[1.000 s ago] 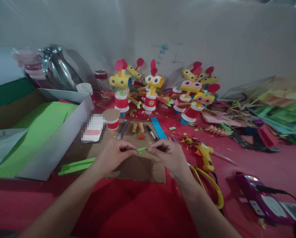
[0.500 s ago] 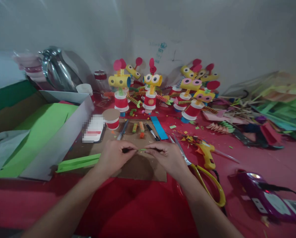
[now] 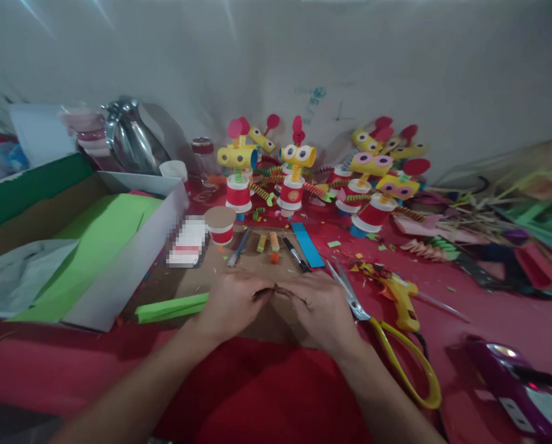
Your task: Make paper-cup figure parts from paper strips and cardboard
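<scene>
Above a brown cardboard sheet (image 3: 178, 277), my left hand (image 3: 236, 302) and my right hand (image 3: 319, 308) meet at the fingertips. Both are closed, fingers curled inward. The small green paper strip pinched between them half a second ago is now hidden by the fingers. Folded light-green paper strips (image 3: 171, 308) lie beside my left wrist. On the cardboard past my hands are short folded paper springs (image 3: 261, 243), a grey pen-like tool (image 3: 239, 246) and a black pen (image 3: 296, 253). Large scissors (image 3: 382, 336) with yellow handles lie beside my right forearm, blades partly apart.
A box (image 3: 132, 271) of green paper stands left. Several paper-cup robot figures (image 3: 290, 194) line the back. A covered paper cup (image 3: 220, 229), blue strip (image 3: 308, 245), yellow glue gun (image 3: 403, 302), purple power strip (image 3: 511, 382), steel jug (image 3: 134, 139) and paper scraps surround the cardboard.
My fingers have curled in and my hands have come closer together, covering the green paper strip. The camera view has turned slightly left, shifting everything to the right.
</scene>
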A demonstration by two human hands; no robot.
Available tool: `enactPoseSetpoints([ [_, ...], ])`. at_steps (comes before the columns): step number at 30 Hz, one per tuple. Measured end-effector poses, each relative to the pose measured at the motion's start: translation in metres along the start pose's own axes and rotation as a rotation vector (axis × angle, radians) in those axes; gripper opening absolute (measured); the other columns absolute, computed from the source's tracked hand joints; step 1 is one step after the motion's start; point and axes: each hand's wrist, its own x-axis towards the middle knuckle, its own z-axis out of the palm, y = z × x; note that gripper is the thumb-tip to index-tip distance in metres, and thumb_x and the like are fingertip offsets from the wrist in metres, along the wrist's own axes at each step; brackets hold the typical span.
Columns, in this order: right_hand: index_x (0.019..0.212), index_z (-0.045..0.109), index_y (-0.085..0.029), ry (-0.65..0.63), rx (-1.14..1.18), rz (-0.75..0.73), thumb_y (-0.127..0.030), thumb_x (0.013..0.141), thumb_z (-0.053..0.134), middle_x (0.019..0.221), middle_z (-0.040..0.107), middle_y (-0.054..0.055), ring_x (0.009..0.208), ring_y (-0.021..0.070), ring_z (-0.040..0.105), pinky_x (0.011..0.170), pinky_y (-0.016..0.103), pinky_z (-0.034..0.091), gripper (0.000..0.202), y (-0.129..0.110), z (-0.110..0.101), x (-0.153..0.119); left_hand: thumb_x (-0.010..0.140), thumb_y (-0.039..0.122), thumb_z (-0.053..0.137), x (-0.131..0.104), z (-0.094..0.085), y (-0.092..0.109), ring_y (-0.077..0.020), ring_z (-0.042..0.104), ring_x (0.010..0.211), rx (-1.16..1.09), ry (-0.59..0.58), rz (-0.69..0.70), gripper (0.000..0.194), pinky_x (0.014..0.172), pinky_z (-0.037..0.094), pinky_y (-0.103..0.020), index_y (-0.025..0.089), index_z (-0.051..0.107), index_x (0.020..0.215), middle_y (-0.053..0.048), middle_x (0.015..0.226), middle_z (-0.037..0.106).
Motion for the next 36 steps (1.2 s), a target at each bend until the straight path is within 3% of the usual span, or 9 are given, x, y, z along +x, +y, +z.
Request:
enactPoseSetpoints([
  [5,0.085,0.071,-0.021,0.091,-0.122,0.071,-0.015,0.089,0.056,0.082,0.074,0.003,0.077,0.0198,0.066,0.072,0.032,0.041,0.016,0.002,-0.005,0.001,0.079,0.015,0.063,0.002,-0.002,-0.005,-0.0198,0.065,0.079,0.094,0.045,-0.018,0.014,0.069,0.048,-0.03,0.022,0.065,0.091,-0.001,0.083,0.072],
  [8,0.09,0.071,-0.023,0.063,-0.123,0.032,-0.021,0.089,0.059,0.086,0.075,0.001,0.08,0.0191,0.066,0.074,0.032,0.039,0.012,0.002,-0.006,0.002,0.079,0.012,0.062,0.003,-0.003,-0.008,-0.0187,0.065,0.077,0.052,0.101,0.012,0.01,0.072,0.048,-0.031,0.021,0.065,0.081,0.0,0.081,0.072],
  [11,0.093,0.07,-0.025,0.042,-0.156,-0.019,-0.016,0.088,0.058,0.085,0.075,-0.001,0.08,0.0183,0.066,0.075,0.032,0.037,0.015,-0.001,-0.005,0.002,0.079,0.011,0.061,0.003,-0.001,-0.009,-0.0176,0.064,0.074,0.017,0.111,0.056,0.01,0.072,0.048,-0.031,0.02,0.066,0.08,0.0,0.077,0.072],
  [16,0.083,0.068,-0.022,-0.018,-0.279,0.041,-0.015,0.088,0.056,0.072,0.071,0.001,0.069,0.0177,0.062,0.068,0.031,0.033,0.015,-0.008,-0.002,0.001,0.08,0.013,0.061,0.003,0.0,-0.008,-0.0182,0.066,0.077,0.04,0.084,0.131,0.011,0.077,0.047,-0.034,0.021,0.068,0.078,-0.001,0.079,0.073],
  [26,0.085,0.069,-0.023,0.035,-0.407,0.133,-0.02,0.088,0.056,0.07,0.07,0.002,0.066,0.0201,0.06,0.065,0.03,0.034,0.013,0.017,-0.015,0.0,0.077,0.018,0.059,0.009,-0.042,-0.031,-0.0173,0.064,0.075,0.172,-0.087,0.028,0.014,0.084,0.044,-0.036,0.021,0.07,0.07,-0.001,0.072,0.071],
  [31,0.084,0.071,-0.023,-0.027,-0.323,0.12,-0.02,0.088,0.058,0.073,0.072,0.002,0.067,0.0201,0.063,0.068,0.03,0.039,0.013,0.016,-0.011,0.0,0.081,0.017,0.057,-0.013,-0.062,-0.051,-0.0156,0.062,0.072,0.164,-0.133,0.01,0.016,0.081,0.044,-0.033,0.022,0.071,0.075,0.0,0.074,0.071],
  [36,0.084,0.071,-0.025,-0.143,-0.11,0.112,-0.016,0.086,0.057,0.087,0.074,0.001,0.081,0.0195,0.066,0.073,0.029,0.043,0.017,0.007,-0.002,0.0,0.089,0.019,0.05,-0.05,-0.064,-0.066,-0.0179,0.063,0.085,0.152,-0.088,-0.05,0.023,0.08,0.047,-0.032,0.023,0.071,0.095,-0.003,0.091,0.074],
])
